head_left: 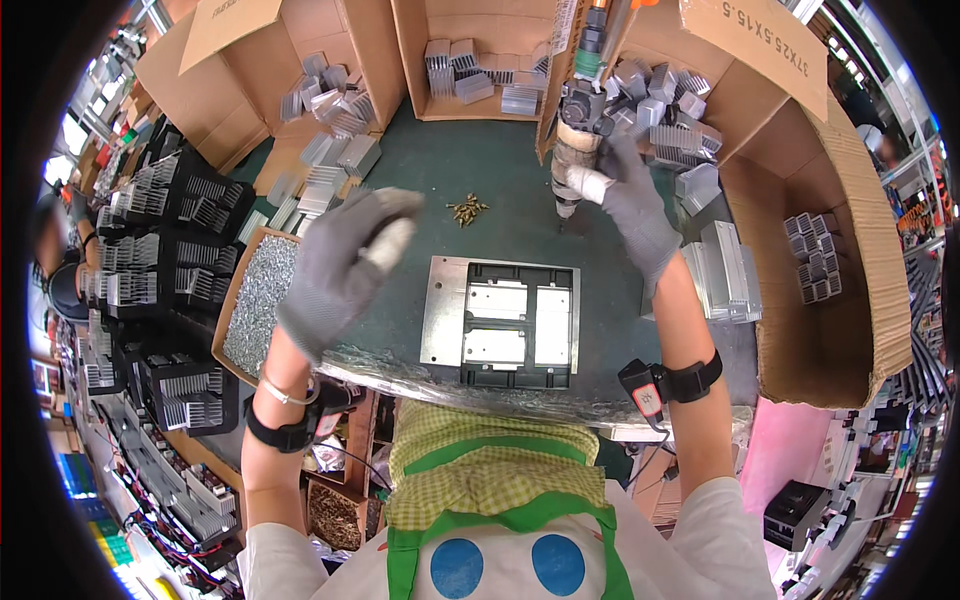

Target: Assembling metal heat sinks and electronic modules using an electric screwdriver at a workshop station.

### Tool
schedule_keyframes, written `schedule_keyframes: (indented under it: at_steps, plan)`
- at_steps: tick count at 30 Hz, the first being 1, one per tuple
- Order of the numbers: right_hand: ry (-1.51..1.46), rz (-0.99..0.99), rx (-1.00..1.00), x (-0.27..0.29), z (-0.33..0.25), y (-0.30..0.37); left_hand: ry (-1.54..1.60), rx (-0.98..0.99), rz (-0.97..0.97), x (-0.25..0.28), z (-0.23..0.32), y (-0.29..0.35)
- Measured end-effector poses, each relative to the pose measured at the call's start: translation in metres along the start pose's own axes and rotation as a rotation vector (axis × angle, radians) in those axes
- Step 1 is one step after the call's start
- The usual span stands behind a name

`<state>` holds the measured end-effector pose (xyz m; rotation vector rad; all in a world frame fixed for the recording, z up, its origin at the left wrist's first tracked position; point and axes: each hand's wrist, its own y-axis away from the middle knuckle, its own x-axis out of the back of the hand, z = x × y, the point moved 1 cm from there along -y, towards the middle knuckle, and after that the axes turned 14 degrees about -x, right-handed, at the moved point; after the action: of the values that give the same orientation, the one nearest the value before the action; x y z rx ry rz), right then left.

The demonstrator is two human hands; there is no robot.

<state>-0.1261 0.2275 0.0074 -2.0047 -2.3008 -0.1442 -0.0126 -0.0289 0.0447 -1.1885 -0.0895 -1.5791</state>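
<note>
My right hand (632, 205), in a grey glove, grips a hanging electric screwdriver (578, 150) whose tip points down above the green mat. My left hand (345, 260), also gloved, hovers above the mat's left part with fingers loosely curled; nothing shows in it. A metal plate with a black frame fixture (503, 320) lies on the mat in front of me, between both hands. A small pile of brass screws (467, 209) sits beyond the fixture.
A tray of small silver screws (255, 300) lies at the left. Cardboard boxes of aluminium heat sinks (470, 70) stand at the back and right (820, 260). Black trays of heat sinks (170, 240) are stacked at the far left. Loose heat sinks (330, 165) lie on the mat.
</note>
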Motion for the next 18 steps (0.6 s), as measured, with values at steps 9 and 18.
schedule_keyframes:
  at_steps: [9,18]
  plan:
    - [0.134,-0.236,-0.080,0.000,0.016,-0.040,-0.284,0.344,0.151,0.035,-0.012,0.077]
    - [0.511,0.093,-0.119,0.012,0.002,-0.004,-0.298,-0.631,-0.518,-0.112,0.087,-0.008]
